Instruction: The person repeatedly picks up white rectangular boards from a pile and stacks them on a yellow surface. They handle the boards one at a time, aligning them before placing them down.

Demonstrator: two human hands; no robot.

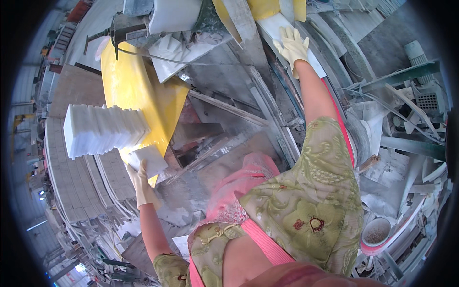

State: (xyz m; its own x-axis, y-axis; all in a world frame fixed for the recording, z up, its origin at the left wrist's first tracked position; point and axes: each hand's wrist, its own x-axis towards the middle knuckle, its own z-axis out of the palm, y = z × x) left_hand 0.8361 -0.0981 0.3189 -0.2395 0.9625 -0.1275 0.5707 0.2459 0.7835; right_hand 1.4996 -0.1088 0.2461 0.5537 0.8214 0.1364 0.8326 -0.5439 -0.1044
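Note:
Both of my hands wear pale cream gloves. My left hand (138, 181) grips a square white stone tile (150, 160) by its near edge, with the thumb on top. Just beyond that tile, a long row of white tiles (103, 130) stands packed face to face on a yellow sheet (125, 79). Out ahead on the right, my right hand (292, 48) lies flat with its fingers spread on a white slab (315, 64). The slab lies on a narrow track with a red edge strip (340, 112); its far end runs under a grey beam and yellow covering.
A metal clamp-like fitting (119, 33) and a thin cable stand beyond the yellow sheet. Broken white slab pieces (169, 55) lie at the far middle. Grey planks (71, 167) are on the left. To the right are a motor (416, 53), metal beams and a bowl (376, 232).

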